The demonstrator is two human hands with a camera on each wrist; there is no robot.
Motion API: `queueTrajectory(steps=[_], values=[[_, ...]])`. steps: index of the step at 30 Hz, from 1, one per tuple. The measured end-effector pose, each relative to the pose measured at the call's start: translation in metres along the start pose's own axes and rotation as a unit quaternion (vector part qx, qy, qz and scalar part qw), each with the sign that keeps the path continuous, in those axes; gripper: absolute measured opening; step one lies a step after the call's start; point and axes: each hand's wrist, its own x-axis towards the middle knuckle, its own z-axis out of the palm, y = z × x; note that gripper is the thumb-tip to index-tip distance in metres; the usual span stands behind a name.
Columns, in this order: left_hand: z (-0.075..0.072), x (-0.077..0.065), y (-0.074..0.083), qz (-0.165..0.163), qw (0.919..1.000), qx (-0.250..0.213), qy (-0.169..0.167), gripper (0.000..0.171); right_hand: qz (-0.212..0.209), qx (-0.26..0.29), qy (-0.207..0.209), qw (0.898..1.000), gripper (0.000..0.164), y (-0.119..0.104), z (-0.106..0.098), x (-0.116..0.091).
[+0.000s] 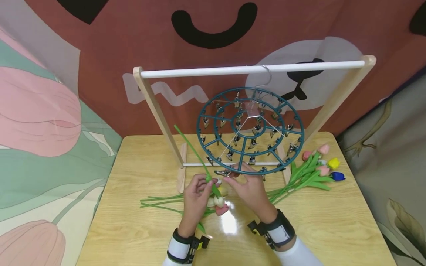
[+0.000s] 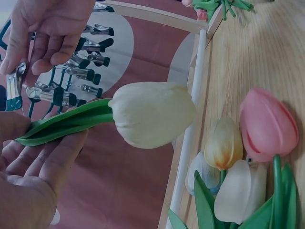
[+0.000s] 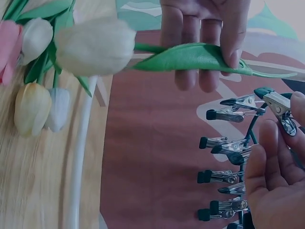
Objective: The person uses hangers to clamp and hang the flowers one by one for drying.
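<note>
At the ring's (image 1: 198, 129) near left, tulip (image 2: 152, 116): your left hand (image 1: 196, 194) pinched its stem (image 3: 148, 48).
Near edge, clip (image 3: 279, 106): your right hand (image 1: 251, 188) pinched it.

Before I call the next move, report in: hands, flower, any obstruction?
Left hand holding white tulip by stem and leaf. Right hand pinching clip at round hanger's near rim. Tulip and clip apart; nothing visible between them.
</note>
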Motion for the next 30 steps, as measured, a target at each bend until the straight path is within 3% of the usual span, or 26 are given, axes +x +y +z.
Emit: queueTrajectory(steps=[9, 15, 30], values=[[0.006, 0.000, 0.000, 0.011, 0.9998, 0.005, -0.017, 0.012, 0.042, 0.051, 0.001, 0.998, 0.026, 0.001, 0.001, 0.005], [0.008, 0.000, 0.001, 0.030, 0.9991, 0.013, -0.026, 0.013, 0.031, 0.098, -0.010, 0.995, 0.021, 0.000, 0.000, 0.009], [0.010, 0.001, -0.001, 0.049, 0.9982, 0.024, -0.026, 0.012, 0.019, 0.090, -0.018, 0.996, 0.018, 0.001, 0.001, 0.011]])
